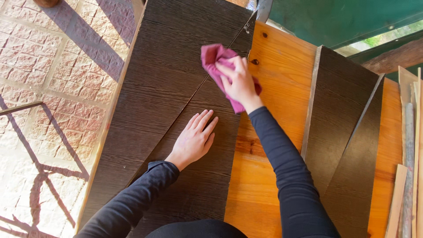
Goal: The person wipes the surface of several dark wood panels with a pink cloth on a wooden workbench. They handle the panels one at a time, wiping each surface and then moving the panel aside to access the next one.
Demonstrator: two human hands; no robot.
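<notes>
The right hand [240, 81] presses a crumpled magenta cloth [216, 61] onto the dark wood-grain laminate panel [194, 176], its grip closed over the fabric with the fingers curled on top of it, near the far edge of the orange varnished wooden table [275, 88]. The cloth sits right at the panel's right edge, where it meets bare table wood. The left hand [196, 139] lies flat on the same panel, closer to the person, fingers stretched out and close together, holding nothing. A second, wider dark wood-grain panel [163, 66] lies just beside it along the table's left edge. Two more dark laminate pieces [341, 114] lean toward the table's right side, with pale wooden strips [407, 145] beyond them.
</notes>
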